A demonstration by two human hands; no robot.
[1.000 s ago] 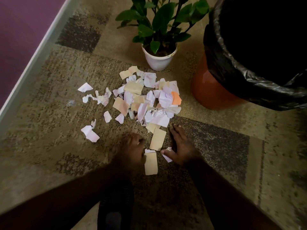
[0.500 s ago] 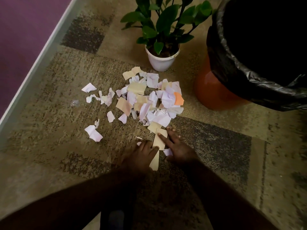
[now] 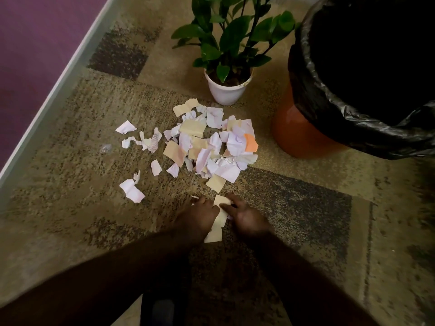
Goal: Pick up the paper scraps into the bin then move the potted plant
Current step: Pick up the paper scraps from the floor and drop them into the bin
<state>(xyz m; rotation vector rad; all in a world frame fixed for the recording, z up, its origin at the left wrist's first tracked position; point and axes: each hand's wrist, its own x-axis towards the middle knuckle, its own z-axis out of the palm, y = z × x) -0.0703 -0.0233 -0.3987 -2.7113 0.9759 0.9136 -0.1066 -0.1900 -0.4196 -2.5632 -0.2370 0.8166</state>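
Note:
A heap of torn white, tan and orange paper scraps (image 3: 211,142) lies on the patterned carpet (image 3: 82,220). Behind it stands a potted plant (image 3: 227,88) in a white pot with green leaves. To the right is an orange bin (image 3: 296,128) lined with a black bag (image 3: 329,95). My left hand (image 3: 200,215) and right hand (image 3: 244,216) rest low on the carpet, pressing together on a few tan paper scraps (image 3: 219,220) held between their fingers, just in front of the heap.
A pale skirting strip (image 3: 58,88) runs diagonally at the left, with a purple wall (image 3: 30,43) beyond it. Loose scraps (image 3: 131,190) lie scattered left of the heap. A dark shoe (image 3: 162,309) shows at the bottom edge.
Both hands have closed in toward each other from a spread position, gathering the near tan scraps into a stack between them. The heap, plant and bin have not moved.

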